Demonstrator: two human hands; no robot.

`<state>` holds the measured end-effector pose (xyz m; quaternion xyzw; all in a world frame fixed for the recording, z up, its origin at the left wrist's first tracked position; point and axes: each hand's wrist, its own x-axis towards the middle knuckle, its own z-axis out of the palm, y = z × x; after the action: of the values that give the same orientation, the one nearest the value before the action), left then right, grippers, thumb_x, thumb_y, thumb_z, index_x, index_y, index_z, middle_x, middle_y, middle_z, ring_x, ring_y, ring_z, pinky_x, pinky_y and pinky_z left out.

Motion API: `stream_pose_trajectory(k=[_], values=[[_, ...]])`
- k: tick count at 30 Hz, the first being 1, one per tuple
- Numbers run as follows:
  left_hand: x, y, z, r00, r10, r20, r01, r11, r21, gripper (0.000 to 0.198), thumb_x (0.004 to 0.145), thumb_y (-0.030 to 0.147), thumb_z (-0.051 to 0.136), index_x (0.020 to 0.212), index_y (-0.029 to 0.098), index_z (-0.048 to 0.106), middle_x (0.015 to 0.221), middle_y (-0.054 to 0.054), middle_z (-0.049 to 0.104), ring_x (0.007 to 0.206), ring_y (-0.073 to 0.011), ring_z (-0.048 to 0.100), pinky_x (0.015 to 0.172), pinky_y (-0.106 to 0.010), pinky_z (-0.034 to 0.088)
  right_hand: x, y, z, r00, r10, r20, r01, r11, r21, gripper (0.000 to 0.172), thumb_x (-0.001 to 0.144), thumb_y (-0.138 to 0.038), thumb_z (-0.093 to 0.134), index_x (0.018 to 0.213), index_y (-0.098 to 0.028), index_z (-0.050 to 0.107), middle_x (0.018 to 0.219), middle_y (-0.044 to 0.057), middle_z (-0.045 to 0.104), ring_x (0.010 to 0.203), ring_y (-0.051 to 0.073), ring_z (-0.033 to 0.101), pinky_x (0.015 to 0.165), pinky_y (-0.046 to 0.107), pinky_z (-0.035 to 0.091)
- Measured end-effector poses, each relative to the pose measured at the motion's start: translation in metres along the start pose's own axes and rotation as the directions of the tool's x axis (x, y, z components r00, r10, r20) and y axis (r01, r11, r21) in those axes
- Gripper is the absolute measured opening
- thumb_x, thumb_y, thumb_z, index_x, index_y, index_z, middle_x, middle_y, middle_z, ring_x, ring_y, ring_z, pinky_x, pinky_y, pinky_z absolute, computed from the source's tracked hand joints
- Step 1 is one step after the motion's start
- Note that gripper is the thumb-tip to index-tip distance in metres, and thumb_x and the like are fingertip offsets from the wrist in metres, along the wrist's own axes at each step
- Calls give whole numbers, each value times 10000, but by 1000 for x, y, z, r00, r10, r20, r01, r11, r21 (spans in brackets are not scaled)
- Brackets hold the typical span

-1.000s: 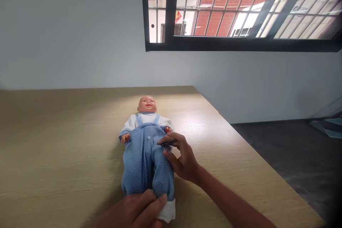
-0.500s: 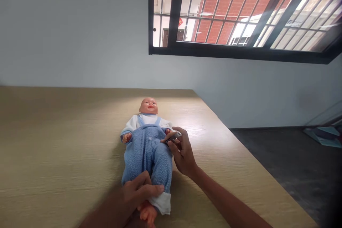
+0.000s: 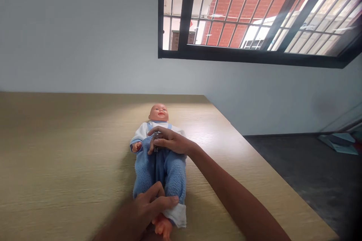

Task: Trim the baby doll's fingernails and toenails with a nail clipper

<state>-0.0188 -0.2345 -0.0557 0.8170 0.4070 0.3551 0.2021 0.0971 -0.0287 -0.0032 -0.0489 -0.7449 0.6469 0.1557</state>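
Observation:
A baby doll in blue fleece overalls and a white top lies on its back, head away from me. My left hand grips its lower legs near the white trouser cuff, and one orange-pink foot shows below. Over the doll's belly, my right hand holds a small silver nail clipper between thumb and fingers. The doll's hand on the left rests beside the overalls, a little way from the clipper. Its other hand is hidden behind my right hand.
The doll lies on a light wood table, whose right edge slopes down toward a dark floor. A grey wall and a barred window stand behind. Pale blue items lie on the floor at far right.
My right hand has moved left with the nail clipper, from beside the doll's right-side hand to over its belly. My left hand keeps its grip; the doll appears slightly further right.

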Motion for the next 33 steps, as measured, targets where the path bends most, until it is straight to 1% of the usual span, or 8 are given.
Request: stream_pose_trajectory(k=[6, 9, 13, 15, 18, 21, 28, 33], values=[[-2, -1, -1, 995, -24, 94, 28, 999, -33, 394, 1022, 415, 476, 1389, 273, 446, 979, -36, 523, 764, -131, 540, 688, -207, 495, 8, 6, -2, 989, 138, 56, -143, 983, 111, 176, 956, -345, 610, 1048, -212, 538, 855, -14, 676, 909, 142, 725, 924, 328, 562], [-4, -1, 0, 995, -50, 89, 57, 995, -81, 381, 1013, 354, 486, 1384, 271, 461, 975, -41, 538, 815, -155, 557, 742, -253, 507, 9, 6, -1, 982, 179, 58, -185, 974, 133, 121, 977, -304, 585, 1028, -208, 532, 860, -16, 658, 926, 128, 715, 945, 299, 543], [-5, 3, -1, 975, -222, 20, 221, 950, -222, 442, 961, 376, 557, 1379, 264, 467, 982, -34, 558, 787, -158, 559, 746, -291, 515, 9, 5, 3, 975, 215, 53, -220, 968, 122, 100, 989, -298, 570, 985, -210, 522, 863, -10, 653, 916, 127, 704, 905, 270, 534], [-4, 6, -3, 956, -291, 32, 288, 915, -282, 473, 950, 372, 548, 1397, 249, 453, 991, -37, 572, 775, -159, 561, 750, -308, 516, 8, 4, 4, 973, 225, 57, -230, 967, 110, 100, 993, -297, 562, 970, -209, 519, 869, -9, 651, 915, 125, 704, 881, 256, 531], [-2, 10, -5, 943, -327, 59, 331, 909, -252, 490, 944, 382, 544, 1403, 232, 467, 1018, -57, 584, 844, -194, 575, 808, -366, 519, 9, 2, 3, 970, 232, 68, -237, 967, 88, 108, 990, -302, 564, 983, -208, 512, 882, -4, 662, 924, 125, 705, 872, 249, 531], [0, 10, -7, 948, -313, 50, 317, 926, -206, 509, 953, 470, 540, 1397, 223, 497, 1054, -82, 581, 911, -227, 577, 852, -422, 521, 9, 1, 2, 967, 241, 82, -247, 967, 69, 156, 975, -340, 591, 985, -210, 504, 886, 6, 678, 931, 137, 704, 884, 270, 539], [0, 6, -7, 981, -195, 17, 193, 948, -252, 552, 1003, 542, 448, 1441, 206, 477, 922, -42, 535, 790, -175, 572, 805, -397, 536, 10, 2, 6, 969, 243, 38, -243, 970, -2, 204, 983, -380, 576, 882, -220, 499, 867, 13, 699, 928, 136, 698, 895, 276, 539], [1, 3, -7, 979, -203, 16, 202, 956, -212, 561, 989, 551, 487, 1449, 228, 479, 930, -41, 555, 801, -182, 582, 816, -396, 545, 8, -5, 10, 989, 150, -1, -149, 980, -130, 192, 955, -397, 601, 983, -217, 538, 823, 10, 720, 874, 161, 717, 840, 323, 570]])
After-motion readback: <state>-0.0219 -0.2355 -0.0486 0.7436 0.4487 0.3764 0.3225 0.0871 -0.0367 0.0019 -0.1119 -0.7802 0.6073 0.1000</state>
